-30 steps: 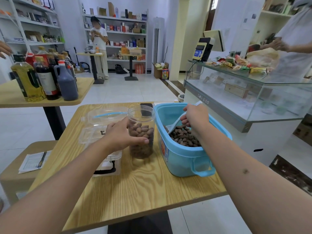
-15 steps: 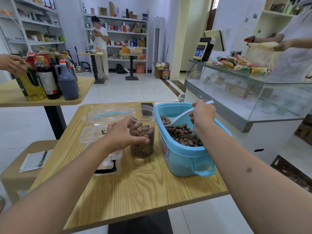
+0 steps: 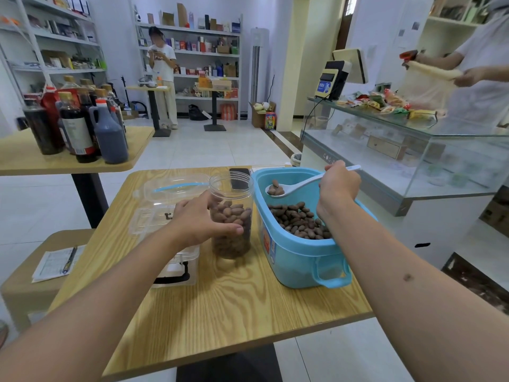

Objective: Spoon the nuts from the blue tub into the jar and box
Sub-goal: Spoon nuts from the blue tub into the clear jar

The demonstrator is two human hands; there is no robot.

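The blue tub (image 3: 297,257) stands on the right of the wooden table (image 3: 234,299) with brown nuts (image 3: 298,220) in its bottom. My right hand (image 3: 337,188) grips a white spoon (image 3: 296,186), held level above the tub's far end with a few nuts in its bowl. A clear jar (image 3: 231,216), more than half full of nuts, stands just left of the tub. My left hand (image 3: 198,219) wraps around its side. The clear plastic box (image 3: 165,216) with its lid open lies left of the jar, partly behind my left hand.
A dark phone (image 3: 239,177) lies behind the jar. A second table (image 3: 63,158) at the left holds several sauce bottles (image 3: 82,125). A glass counter (image 3: 413,150) stands close on the right with a person (image 3: 473,64) behind it. Another person (image 3: 162,78) stands by the far shelves.
My right hand has lifted the spoon out of the nuts, loaded, and raised it above the tub toward the jar side. My left hand stays on the jar.
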